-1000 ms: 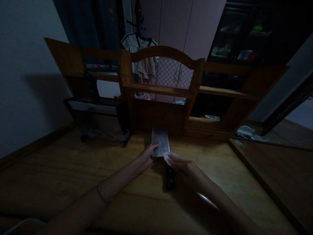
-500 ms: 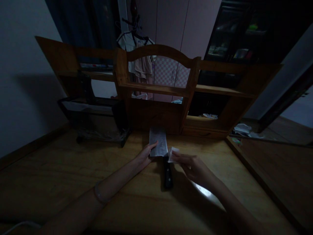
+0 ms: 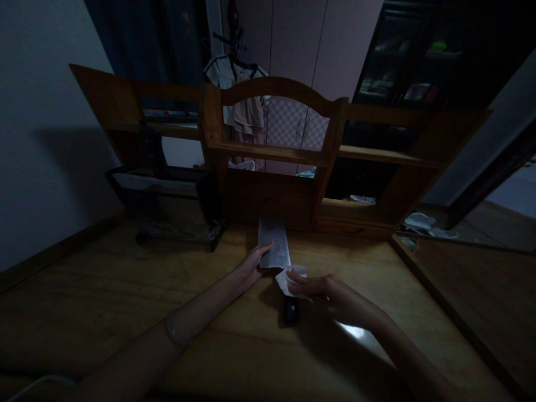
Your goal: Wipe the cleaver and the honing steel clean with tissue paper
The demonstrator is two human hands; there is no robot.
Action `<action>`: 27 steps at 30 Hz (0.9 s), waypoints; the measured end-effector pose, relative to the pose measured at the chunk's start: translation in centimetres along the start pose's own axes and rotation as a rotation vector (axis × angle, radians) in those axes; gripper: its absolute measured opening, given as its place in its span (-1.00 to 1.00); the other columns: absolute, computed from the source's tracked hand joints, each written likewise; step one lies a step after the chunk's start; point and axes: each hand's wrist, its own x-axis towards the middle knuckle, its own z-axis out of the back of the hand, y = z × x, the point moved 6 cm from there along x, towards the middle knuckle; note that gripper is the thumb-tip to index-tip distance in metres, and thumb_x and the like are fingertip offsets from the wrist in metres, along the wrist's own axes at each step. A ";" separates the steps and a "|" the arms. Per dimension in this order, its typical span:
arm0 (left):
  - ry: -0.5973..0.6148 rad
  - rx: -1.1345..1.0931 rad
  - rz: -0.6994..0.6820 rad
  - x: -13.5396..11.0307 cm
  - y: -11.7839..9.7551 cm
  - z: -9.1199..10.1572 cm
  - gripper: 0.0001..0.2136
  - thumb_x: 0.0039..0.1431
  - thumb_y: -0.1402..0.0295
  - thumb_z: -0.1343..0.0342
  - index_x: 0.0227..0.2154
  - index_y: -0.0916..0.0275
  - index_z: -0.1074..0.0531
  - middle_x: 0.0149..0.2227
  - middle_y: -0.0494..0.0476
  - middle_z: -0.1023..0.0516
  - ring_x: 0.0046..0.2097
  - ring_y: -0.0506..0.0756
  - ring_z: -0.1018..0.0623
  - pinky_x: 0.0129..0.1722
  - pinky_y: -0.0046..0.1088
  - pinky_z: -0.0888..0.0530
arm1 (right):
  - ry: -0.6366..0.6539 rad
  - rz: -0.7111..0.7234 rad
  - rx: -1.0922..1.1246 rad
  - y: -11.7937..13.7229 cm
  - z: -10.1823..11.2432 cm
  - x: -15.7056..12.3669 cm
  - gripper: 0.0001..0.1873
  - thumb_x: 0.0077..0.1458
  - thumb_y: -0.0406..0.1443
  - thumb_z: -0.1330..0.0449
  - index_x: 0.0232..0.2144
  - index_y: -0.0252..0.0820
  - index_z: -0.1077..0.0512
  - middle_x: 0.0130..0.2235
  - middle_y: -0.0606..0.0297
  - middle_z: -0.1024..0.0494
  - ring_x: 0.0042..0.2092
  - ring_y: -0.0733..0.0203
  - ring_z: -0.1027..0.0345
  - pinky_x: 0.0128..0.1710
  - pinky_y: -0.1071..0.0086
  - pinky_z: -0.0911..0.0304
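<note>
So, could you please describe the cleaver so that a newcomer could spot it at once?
Find the wooden shelf unit. Just in front of its middle, the left hand grips the cleaver by its blade, while the right hand holds a thin white sheet over part of the handle. A broad, grey, rectangular blade sets the cleaver apart from that sheet.

Left forearm (image 3: 215, 301): bare, slim, tapering toward the wrist. Around it, well back from the left hand (image 3: 249, 267), one thin bangle (image 3: 171, 329): narrow, rounded, pale and faintly silvery; material and any marking too dim to tell. Left hand bare, slender, thumb long and narrow. Right hand (image 3: 322, 287) likewise bare, fingers slim, knuckles softly rounded. Right forearm (image 3: 374, 321) bare, smooth in outline, broader toward the elbow, its lower end sunk in shadow. Nail detail too small and dark to read.
</note>
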 end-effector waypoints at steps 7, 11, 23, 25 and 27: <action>0.002 0.005 -0.021 0.3 -0.1 0.2 -0.77 0.11 0.34 -0.14 -0.21 0.38 -0.46 -0.24 0.30 -0.58 -0.25 0.15 -0.59 -0.22 -0.37 -0.51 | -0.077 0.026 0.115 -0.4 1.5 0.2 -0.67 0.22 -0.36 -0.04 0.00 -0.02 -0.42 0.18 0.29 -0.27 0.19 0.08 -0.13 0.19 0.14 -0.08; 0.024 0.003 -0.017 0.2 0.0 0.1 -0.75 0.12 0.32 -0.14 -0.20 0.38 -0.46 -0.19 0.31 -0.57 -0.22 0.16 -0.58 -0.22 -0.37 -0.51 | -0.221 0.051 -0.021 -1.6 0.5 1.0 -0.56 0.23 -0.43 0.01 0.10 0.03 -0.30 0.25 0.32 -0.13 0.25 0.10 0.00 0.22 0.09 0.01; 0.002 -0.007 -0.013 -0.6 -0.4 -0.4 -0.75 0.12 0.32 -0.14 -0.21 0.40 -0.47 -0.29 0.30 -0.59 -0.28 0.15 -0.59 -0.26 -0.39 -0.51 | 0.043 0.113 0.088 0.3 -1.0 1.2 -0.49 0.14 -0.52 -0.03 0.08 0.00 -0.31 0.18 0.31 -0.27 0.25 0.13 -0.03 0.24 0.08 0.05; -0.002 -0.005 -0.009 -0.8 -0.5 -0.6 -0.76 0.13 0.33 -0.13 -0.20 0.40 -0.46 -0.28 0.31 -0.59 -0.27 0.15 -0.59 -0.25 -0.39 -0.51 | 0.108 0.097 0.163 0.7 -1.0 1.1 -0.55 0.15 -0.50 -0.03 0.03 -0.01 -0.38 0.15 0.32 -0.33 0.23 0.14 -0.08 0.24 0.10 0.06; 0.007 -0.004 -0.018 -0.9 -0.6 -0.8 -0.76 0.13 0.34 -0.13 -0.20 0.40 -0.46 -0.27 0.31 -0.58 -0.27 0.15 -0.59 -0.25 -0.38 -0.51 | 0.182 0.079 0.244 1.3 -1.2 0.9 -0.59 0.17 -0.48 -0.04 -0.02 -0.01 -0.42 0.10 0.33 -0.40 0.20 0.16 -0.14 0.25 0.12 0.06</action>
